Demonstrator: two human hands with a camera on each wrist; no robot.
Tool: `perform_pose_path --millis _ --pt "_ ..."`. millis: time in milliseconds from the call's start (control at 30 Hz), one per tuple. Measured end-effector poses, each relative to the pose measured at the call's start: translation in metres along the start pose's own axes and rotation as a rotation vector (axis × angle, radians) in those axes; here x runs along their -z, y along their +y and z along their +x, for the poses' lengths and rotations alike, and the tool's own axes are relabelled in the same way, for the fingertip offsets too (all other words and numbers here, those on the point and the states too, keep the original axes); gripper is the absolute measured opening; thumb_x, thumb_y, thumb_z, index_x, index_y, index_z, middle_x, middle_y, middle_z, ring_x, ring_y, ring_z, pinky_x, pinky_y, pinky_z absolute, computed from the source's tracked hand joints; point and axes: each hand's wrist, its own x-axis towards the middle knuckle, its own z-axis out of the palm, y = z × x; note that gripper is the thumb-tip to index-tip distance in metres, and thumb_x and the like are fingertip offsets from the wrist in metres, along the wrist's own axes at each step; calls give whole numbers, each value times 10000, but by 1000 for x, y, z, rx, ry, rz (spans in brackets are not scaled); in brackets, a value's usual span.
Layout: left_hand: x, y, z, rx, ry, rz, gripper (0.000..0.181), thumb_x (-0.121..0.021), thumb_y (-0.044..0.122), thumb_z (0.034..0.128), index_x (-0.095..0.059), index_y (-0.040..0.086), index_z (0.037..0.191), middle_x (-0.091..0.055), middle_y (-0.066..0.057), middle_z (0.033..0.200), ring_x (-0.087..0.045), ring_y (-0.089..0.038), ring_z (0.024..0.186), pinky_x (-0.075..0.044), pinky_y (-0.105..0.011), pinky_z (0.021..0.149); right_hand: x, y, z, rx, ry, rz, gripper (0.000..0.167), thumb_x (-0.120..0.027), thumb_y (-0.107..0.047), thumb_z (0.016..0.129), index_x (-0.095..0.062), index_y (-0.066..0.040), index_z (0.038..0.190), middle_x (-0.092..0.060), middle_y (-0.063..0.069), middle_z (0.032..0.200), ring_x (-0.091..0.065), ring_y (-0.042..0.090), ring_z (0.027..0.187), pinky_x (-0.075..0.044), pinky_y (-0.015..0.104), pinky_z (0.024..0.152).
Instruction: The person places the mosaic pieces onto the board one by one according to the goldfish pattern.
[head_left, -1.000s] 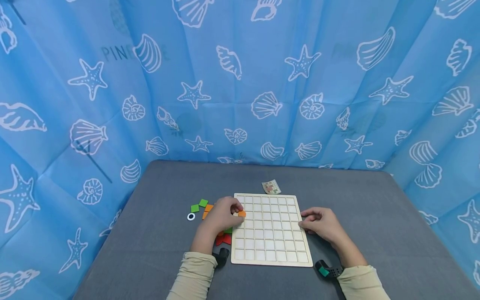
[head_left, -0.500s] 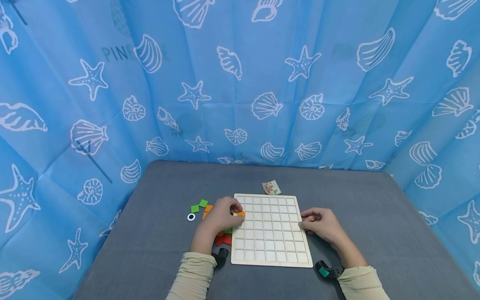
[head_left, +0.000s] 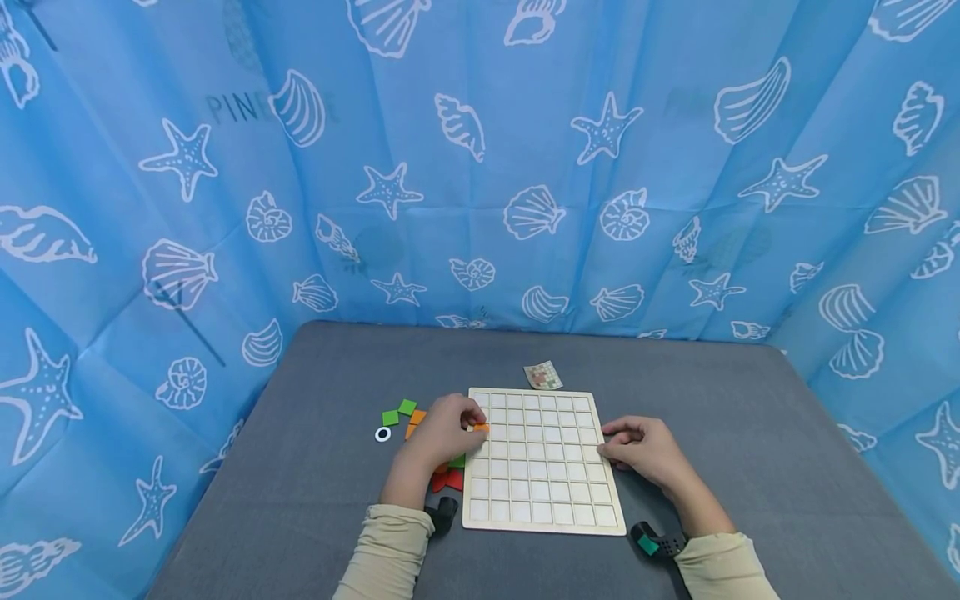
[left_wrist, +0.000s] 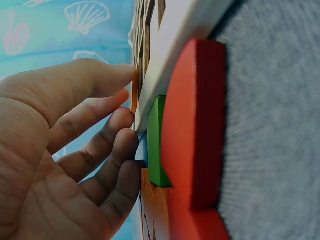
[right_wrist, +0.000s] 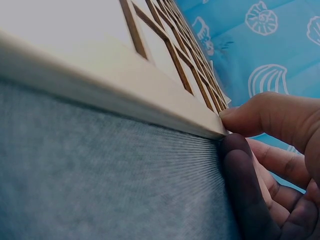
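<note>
A light wooden grid board lies on the grey table. At its left edge, my left hand pinches a small orange piece between thumb and forefinger, over a cell near the far left corner. The left wrist view shows that thumb and finger on a thin orange edge. My right hand holds the board's right edge, thumb on top and fingers against the side, as the right wrist view shows. A red piece and a green piece lie beside the board, below my left hand.
Green squares, orange pieces and a white ring-shaped piece with a dark centre lie left of my left hand, which hides part of the pile. A small printed card lies beyond the board. A blue curtain hangs behind the table.
The orange piece has tilted and shifted slightly left in my left fingers, so less of its face shows. My right hand and the board stay in place.
</note>
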Motion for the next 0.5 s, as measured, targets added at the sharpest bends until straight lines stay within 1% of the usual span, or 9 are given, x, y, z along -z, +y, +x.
perform_pose_path --millis 233,333,500 --pt "-1 0 0 -4 2 7 96 -788 157 942 -758 122 1026 -632 -21 993 -550 -169 882 -494 -347 793 0 -1 0 -12 2 6 372 -818 -93 906 -710 59 1228 -758 83 864 -694 152 742 -597 278 654" --pt "-1 -1 0 -12 -1 2 113 -792 146 936 -754 103 1033 -640 -40 1000 -554 -175 881 -499 -350 790 0 -1 0 -10 -2 8 376 -817 -96 907 -708 58 1233 -759 86 870 -693 148 743 -595 278 656" --pt "0 0 0 -20 0 -18 124 -794 151 937 -749 104 1043 -646 -34 1004 -561 -168 888 -503 -347 801 1 0 -1 2 -5 7 387 -815 -100 912 -701 68 1241 -762 92 880 -692 142 737 -593 283 654"
